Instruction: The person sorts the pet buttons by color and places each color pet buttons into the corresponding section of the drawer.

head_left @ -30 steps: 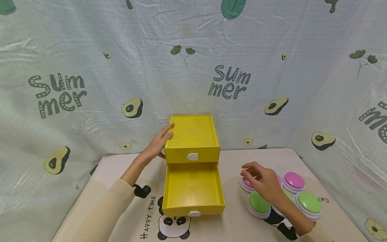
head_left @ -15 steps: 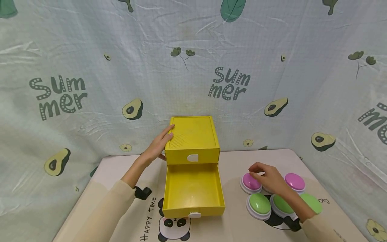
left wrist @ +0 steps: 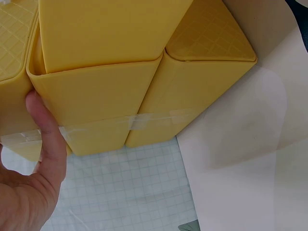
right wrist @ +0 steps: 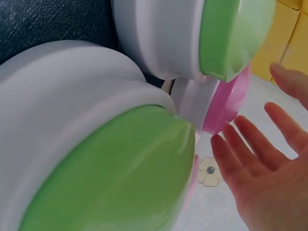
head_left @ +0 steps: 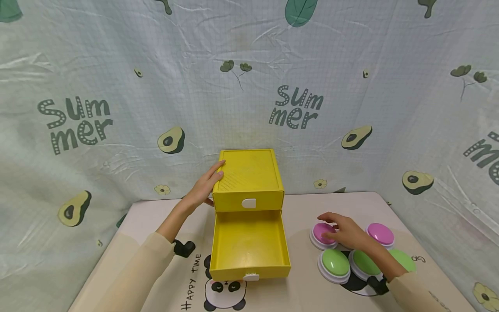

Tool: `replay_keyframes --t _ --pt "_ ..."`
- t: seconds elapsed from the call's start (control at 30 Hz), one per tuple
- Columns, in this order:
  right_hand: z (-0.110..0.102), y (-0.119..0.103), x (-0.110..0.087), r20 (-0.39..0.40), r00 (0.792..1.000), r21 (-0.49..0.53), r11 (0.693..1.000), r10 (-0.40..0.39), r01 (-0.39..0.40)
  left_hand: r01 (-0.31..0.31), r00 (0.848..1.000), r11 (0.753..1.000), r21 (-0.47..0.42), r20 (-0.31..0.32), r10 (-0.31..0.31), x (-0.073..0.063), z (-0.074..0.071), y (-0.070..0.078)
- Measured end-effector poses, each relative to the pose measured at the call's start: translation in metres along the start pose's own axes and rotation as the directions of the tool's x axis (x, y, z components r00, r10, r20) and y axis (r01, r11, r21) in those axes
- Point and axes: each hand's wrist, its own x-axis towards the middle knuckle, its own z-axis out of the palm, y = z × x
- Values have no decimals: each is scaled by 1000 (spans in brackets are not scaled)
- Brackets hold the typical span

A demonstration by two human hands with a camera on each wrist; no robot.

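Note:
My left hand [head_left: 202, 188] rests with extended fingers on the left top edge of a yellow two-drawer cabinet [head_left: 249, 169]. In the left wrist view, one finger [left wrist: 48, 125] lies along its taped side. The lower drawer [head_left: 249, 242] is pulled out and holds nothing; the upper one is closed. My right hand [head_left: 347, 232] is over the leftmost pink push button [head_left: 322, 232], fingers spread loosely at its right and far side. The right wrist view shows those fingertips near the pink dome [right wrist: 228, 103]; contact is hard to tell. The middle pink button is mostly hidden beneath the hand.
Another pink button [head_left: 380, 234] sits farther right. A row of green buttons is nearer me: left [head_left: 335, 262], middle [head_left: 364, 263] and right [head_left: 403, 260], the last partly behind my forearm. A patterned curtain [head_left: 249, 108] hangs behind the table [head_left: 300, 242].
The right hand has lowered and shifted slightly rightward to the leftmost pink button, then its thumb and fingers have parted beside the dome. My left hand and the cabinet stay put.

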Motion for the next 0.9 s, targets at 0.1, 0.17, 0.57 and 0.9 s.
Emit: replay_keyframes --t 0.1,0.17,0.57,0.9 --pt "1 2 1 52 998 -22 1000 19 -17 0 1000 1000 -2 1 0 0 0 0" --pt "3 3 1 81 996 -52 998 29 -25 2 1000 1000 -4 3 -2 0 1 0" --pt "8 5 2 125 992 -74 997 -12 22 9 1000 1000 -1 4 -9 -1 1 2" --pt "8 5 1 117 993 -104 994 -28 40 11 1000 1000 6 3 -11 -1 1 3"
